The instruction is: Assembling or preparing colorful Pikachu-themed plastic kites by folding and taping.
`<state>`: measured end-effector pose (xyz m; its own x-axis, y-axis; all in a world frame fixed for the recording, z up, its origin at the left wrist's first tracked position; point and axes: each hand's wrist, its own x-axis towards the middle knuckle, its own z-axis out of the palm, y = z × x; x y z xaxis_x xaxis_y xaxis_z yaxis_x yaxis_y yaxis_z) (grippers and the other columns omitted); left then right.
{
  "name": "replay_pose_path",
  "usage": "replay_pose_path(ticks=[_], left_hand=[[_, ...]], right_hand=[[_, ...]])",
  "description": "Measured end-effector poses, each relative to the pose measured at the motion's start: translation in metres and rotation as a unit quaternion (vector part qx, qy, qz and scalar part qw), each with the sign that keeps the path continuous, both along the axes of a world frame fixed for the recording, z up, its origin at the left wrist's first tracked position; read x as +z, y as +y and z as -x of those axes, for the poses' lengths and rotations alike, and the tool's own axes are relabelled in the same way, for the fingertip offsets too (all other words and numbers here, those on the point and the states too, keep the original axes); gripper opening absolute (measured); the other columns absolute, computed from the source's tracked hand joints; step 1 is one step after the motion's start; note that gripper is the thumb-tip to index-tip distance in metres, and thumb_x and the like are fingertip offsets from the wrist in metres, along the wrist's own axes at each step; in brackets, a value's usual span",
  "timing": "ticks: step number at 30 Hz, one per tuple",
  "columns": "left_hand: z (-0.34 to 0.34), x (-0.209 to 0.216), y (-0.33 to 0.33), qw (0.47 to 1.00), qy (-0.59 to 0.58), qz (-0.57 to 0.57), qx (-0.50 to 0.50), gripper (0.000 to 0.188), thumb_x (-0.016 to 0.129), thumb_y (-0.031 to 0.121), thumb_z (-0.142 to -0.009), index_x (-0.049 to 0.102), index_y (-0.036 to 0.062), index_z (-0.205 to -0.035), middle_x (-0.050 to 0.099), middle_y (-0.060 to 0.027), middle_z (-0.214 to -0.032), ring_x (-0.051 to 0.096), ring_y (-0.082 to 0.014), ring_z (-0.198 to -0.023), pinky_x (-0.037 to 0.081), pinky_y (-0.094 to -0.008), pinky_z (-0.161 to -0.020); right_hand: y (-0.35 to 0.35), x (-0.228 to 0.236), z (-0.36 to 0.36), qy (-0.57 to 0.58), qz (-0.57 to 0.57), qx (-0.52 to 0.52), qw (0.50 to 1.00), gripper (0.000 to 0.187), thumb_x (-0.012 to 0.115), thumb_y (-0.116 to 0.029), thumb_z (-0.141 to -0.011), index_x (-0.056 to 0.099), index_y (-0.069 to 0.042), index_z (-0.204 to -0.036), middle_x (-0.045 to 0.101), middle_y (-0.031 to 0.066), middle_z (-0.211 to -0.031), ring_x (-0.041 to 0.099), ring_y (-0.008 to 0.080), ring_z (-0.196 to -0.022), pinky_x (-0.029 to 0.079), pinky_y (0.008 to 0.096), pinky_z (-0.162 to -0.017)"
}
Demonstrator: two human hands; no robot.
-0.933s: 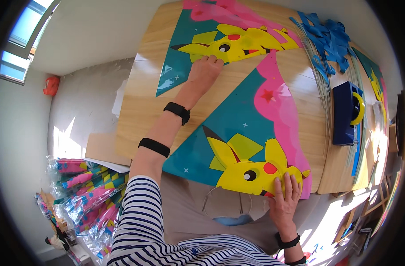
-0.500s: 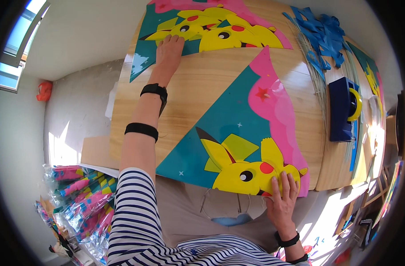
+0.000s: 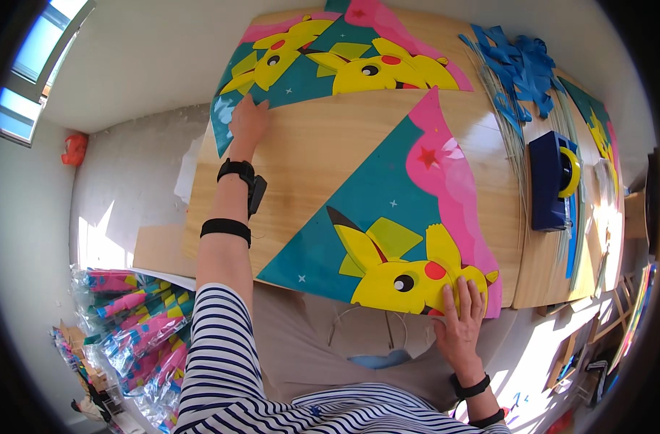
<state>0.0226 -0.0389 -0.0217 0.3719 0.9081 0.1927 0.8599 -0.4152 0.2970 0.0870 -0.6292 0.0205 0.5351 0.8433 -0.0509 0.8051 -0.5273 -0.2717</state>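
A triangular printed sheet (image 3: 388,217) in teal and pink, with a yellow cartoon animal on it, lies nearest me with its bottom side at the table edge. My right hand (image 3: 463,318) rests flat on its lower right corner, fingers stretched out, holding nothing. Farther off to the left, my left hand (image 3: 249,123) is closed at the lower edge of a second printed sheet (image 3: 294,83); its fingertips are partly hidden. To the right of that one, a third sheet (image 3: 395,69) of the same print lies at the far side and overlaps it.
On the right of the wooden table (image 3: 308,159) stand a dark blue tape dispenser (image 3: 550,181) with a yellow roll, thin rods (image 3: 505,123) and a heap of blue strips (image 3: 521,65). Plastic-wrapped colourful bundles (image 3: 138,325) sit low on the left.
My left hand has come nearer and to the left, its fingers now curled. The far left sheet has turned and slid left, showing more of both far sheets. My right hand stays put.
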Motion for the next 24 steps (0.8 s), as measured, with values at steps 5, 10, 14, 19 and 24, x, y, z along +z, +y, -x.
replay_pose_path(ticks=[5, 10, 14, 19, 24], left_hand=[[-0.005, -0.018, 0.007, 0.999, -0.034, 0.017, 0.024, 0.051, 0.06, 0.039, -0.091, 0.06, 0.0083, -0.131, 0.054, -0.0138, -0.14, 0.048, -0.0372, -0.13, 0.039, -0.0601, -0.1], [-0.042, -0.007, -0.021, 0.999, -0.017, 0.035, 0.004, 0.046, 0.06, 0.034, -0.092, 0.059, 0.0079, -0.13, 0.051, -0.009, -0.143, 0.041, -0.0348, -0.136, 0.027, -0.0719, -0.103], [-0.065, -0.018, -0.04, 0.995, -0.052, -0.012, -0.08, 0.049, 0.062, 0.038, -0.09, 0.061, 0.0099, -0.13, 0.052, -0.0072, -0.144, 0.042, -0.0297, -0.137, 0.022, -0.0717, -0.106], [-0.084, -0.016, -0.079, 0.961, -0.086, 0.021, -0.26, 0.042, 0.061, 0.031, -0.092, 0.061, 0.0108, -0.129, 0.051, -0.0072, -0.145, 0.038, -0.0272, -0.14, 0.019, -0.0646, -0.112], [-0.079, -0.009, -0.08, 0.935, -0.091, 0.025, -0.341, 0.031, 0.061, 0.019, -0.092, 0.062, 0.0111, -0.122, 0.053, -0.0064, -0.143, 0.043, -0.0271, -0.137, 0.023, -0.0556, -0.115]], right_hand=[[0.001, 0.001, 0.002, -0.004, 0.008, -0.004, 1.0, 0.078, 0.075, -0.011, -0.069, 0.049, -0.009, -0.142, 0.037, 0.0188, -0.153, 0.03, 0.0413, -0.142, 0.019, 0.0583, -0.117], [-0.003, -0.004, 0.0, -0.008, 0.011, 0.001, 1.0, 0.08, 0.076, -0.013, -0.069, 0.048, -0.009, -0.143, 0.036, 0.0189, -0.153, 0.03, 0.0417, -0.142, 0.019, 0.0588, -0.117], [0.0, -0.001, 0.001, 0.0, 0.009, 0.004, 1.0, 0.081, 0.076, -0.013, -0.069, 0.047, -0.009, -0.144, 0.035, 0.0188, -0.154, 0.029, 0.0422, -0.142, 0.018, 0.0589, -0.117], [-0.002, -0.003, -0.001, 0.001, 0.012, 0.004, 1.0, 0.081, 0.076, -0.013, -0.068, 0.047, -0.009, -0.144, 0.035, 0.0188, -0.154, 0.029, 0.0423, -0.143, 0.017, 0.0589, -0.117], [-0.002, -0.001, -0.003, 0.007, 0.015, -0.001, 1.0, 0.081, 0.077, -0.014, -0.068, 0.048, -0.009, -0.143, 0.035, 0.0185, -0.154, 0.029, 0.0416, -0.143, 0.017, 0.0585, -0.117]])
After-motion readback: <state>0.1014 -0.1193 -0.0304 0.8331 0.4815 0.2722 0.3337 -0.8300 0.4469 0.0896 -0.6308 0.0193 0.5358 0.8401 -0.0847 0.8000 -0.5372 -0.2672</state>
